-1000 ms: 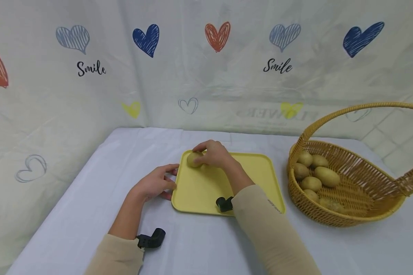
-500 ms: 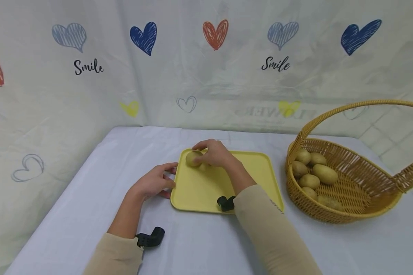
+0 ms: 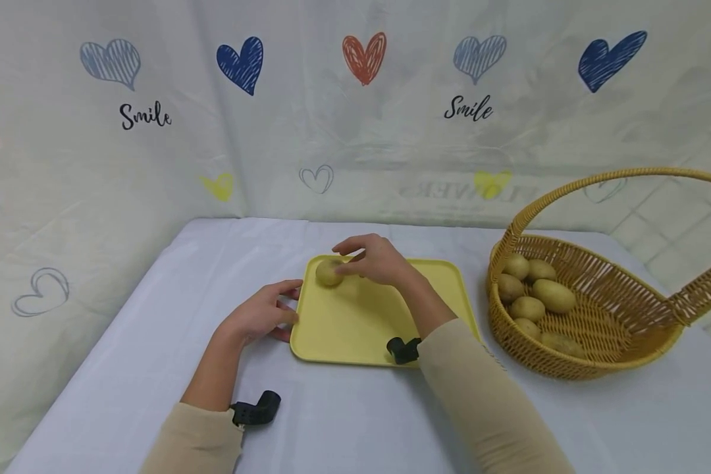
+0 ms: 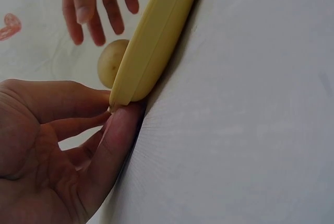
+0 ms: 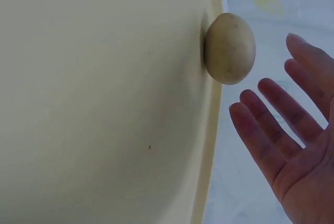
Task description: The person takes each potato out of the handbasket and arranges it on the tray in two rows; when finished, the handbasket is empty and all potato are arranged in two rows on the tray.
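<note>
One round, pale potato (image 3: 329, 272) sits at the back left corner of a yellow tray (image 3: 361, 322). My right hand (image 3: 376, 261) hovers just right of this potato. In the right wrist view, the right hand (image 5: 297, 135) has its fingers spread, with a gap between them and the potato (image 5: 230, 49). At the tray's left edge, my left hand (image 3: 264, 311) holds the rim. The left wrist view shows the left hand (image 4: 57, 151) with its thumb and fingers around the edge of the tray (image 4: 156, 41).
A wicker basket (image 3: 640, 329) with a tall arched handle stands right of the tray, with several potatoes (image 3: 553, 296) heaped in its left side. White cloth covers the table (image 3: 332, 415). A curtain (image 3: 308, 125) printed with hearts hangs behind.
My right hand has let go of the potato and drawn slightly up and right. The potato stays in the tray's corner. My left hand keeps its place at the rim.
</note>
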Motion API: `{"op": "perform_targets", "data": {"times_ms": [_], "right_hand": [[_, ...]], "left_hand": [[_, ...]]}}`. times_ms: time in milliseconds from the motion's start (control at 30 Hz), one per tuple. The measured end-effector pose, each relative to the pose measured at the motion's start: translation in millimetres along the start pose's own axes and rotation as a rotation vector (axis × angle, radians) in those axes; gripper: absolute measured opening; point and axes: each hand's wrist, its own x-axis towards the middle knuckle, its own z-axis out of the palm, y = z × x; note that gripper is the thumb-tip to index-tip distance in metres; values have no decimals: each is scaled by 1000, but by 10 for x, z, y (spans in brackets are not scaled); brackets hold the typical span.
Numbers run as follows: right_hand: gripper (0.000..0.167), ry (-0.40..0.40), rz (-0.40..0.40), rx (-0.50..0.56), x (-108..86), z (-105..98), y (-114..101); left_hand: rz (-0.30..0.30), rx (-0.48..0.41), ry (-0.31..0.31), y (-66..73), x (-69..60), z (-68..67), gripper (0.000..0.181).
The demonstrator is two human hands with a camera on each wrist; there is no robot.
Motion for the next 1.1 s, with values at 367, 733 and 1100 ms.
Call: {"op": "perform_targets", "data": {"times_ms": [367, 733, 1100], "right_hand": [[37, 16, -38, 64, -157, -205, -89], [35, -18, -60, 87, -328, -434, -163], [37, -75, -73, 34, -512, -680, -217]], "left_hand": [[-6, 1, -6, 1, 7, -2, 75], [0, -6, -14, 8, -13, -4, 76], [-5, 9, -16, -15, 7, -15, 77]]}}
